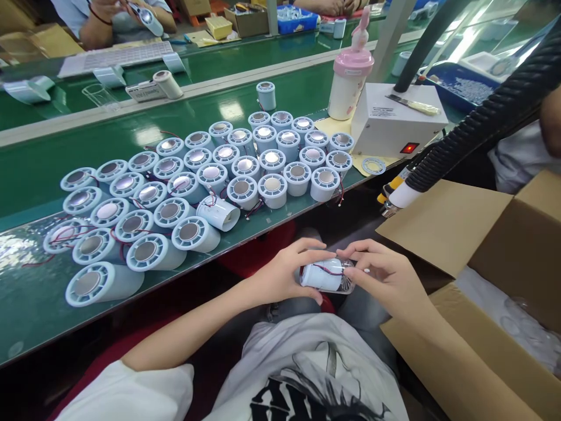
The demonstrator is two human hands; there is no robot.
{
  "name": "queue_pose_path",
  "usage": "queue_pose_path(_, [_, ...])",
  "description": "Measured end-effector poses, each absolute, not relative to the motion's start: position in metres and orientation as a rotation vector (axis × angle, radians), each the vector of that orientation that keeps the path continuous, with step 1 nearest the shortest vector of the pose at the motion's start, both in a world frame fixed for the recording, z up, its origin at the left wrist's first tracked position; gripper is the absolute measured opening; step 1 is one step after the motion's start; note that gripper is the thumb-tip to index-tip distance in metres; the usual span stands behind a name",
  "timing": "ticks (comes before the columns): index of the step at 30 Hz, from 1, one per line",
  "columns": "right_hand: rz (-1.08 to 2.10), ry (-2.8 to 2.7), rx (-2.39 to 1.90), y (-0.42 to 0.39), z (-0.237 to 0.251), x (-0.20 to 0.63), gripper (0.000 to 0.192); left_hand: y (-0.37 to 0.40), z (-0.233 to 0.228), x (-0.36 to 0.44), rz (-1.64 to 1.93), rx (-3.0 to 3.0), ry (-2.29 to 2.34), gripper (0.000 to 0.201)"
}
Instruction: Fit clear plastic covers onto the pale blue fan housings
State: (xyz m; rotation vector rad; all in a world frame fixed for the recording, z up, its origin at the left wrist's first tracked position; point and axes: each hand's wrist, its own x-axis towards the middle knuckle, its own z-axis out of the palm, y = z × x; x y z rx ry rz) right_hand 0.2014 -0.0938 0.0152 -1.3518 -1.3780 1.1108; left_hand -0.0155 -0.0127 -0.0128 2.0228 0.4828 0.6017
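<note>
Just off the counter's near edge, your left hand curls round the blue cylinder, its long axis pointing toward your half-curled right hand, which touches the clear cup, grip unclear.

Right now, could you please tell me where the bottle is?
In the head view, the bottle stands upper right of centre, immediately left of the white box.
</note>
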Motion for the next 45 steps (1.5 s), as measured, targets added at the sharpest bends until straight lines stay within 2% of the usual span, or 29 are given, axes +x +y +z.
queue_pose_path(4, [1.278,-1.104,-1.242,-0.09,0.008,0.209,0.022,-0.016,-0.002,-0.011,0.516,1.814,0.477,0.067])
queue_pose_path(6, [1.256,-1.209,-1.191,-0.09,0.007,0.213,0.006,-0.019,0.001,-0.009,0.483,1.641,0.534,0.066])
queue_pose_path(7, [1.197,-1.325,-1.189,-0.092,0.007,0.214,0.009,-0.02,0.002,-0.009,0.48,1.541,0.558,0.066])
queue_pose_path(9, [1.004,-1.584,-1.23,-0.097,0.007,0.215,0.033,-0.022,0.004,-0.009,0.478,1.367,0.567,0.064])
queue_pose_path(10, [0.901,-1.685,-1.259,-0.1,0.007,0.215,0.039,-0.023,0.005,-0.009,0.469,1.315,0.557,0.063])
queue_pose_path(13, [0.802,-1.778,-1.291,-0.11,0.007,0.216,0.038,-0.024,0.009,-0.012,0.42,1.328,0.523,0.066])
queue_pose_path(18, [1.062,-1.64,-1.216,-0.114,0.007,0.217,0.045,-0.022,0.017,-0.014,0.442,1.494,0.474,0.078])
queue_pose_path(24, [1.219,-1.506,-1.232,-0.115,0.014,0.217,0.042,-0.021,0.017,-0.016,0.492,1.6,0.423,0.082])
queue_pose_path(38, [1.634,-1.17,-1.174,-0.112,0.016,0.219,0.036,-0.021,0.02,-0.016,0.518,1.725,0.378,0.08])
queue_pose_path(45, [1.772,-0.98,-1.178,-0.106,0.01,0.218,0.038,-0.02,0.017,-0.015,0.528,1.712,0.36,0.081])
